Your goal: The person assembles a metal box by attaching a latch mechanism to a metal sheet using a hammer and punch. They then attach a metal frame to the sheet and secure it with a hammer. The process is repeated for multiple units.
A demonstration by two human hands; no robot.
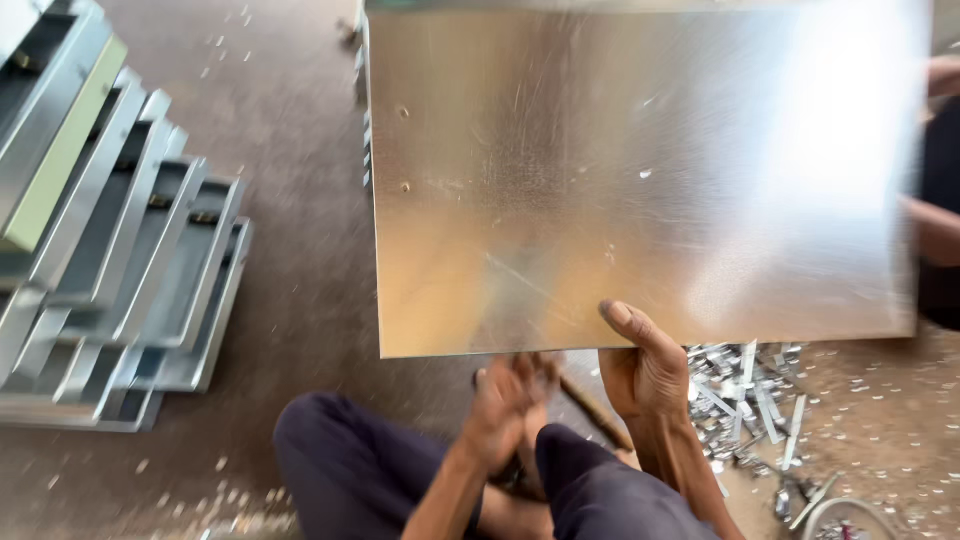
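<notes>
Galvanised sheet [640, 170] stands held before you: your right hand [645, 365] clamps its lower edge, thumb on the face. Your left hand [505, 410], blurred, hangs just below that edge; its grip cannot be told. Stacked trays [120, 250] lie left, metal offcuts [745, 400] right.

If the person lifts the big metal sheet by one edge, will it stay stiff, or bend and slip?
The sheet looks thin and wide, so it would probably flex or wobble when held only at the bottom edge, where the right hand grips it. Its shiny, smooth face suggests it could slip. The bare edge may be sharp. The left hand is blurred beneath it.
</notes>
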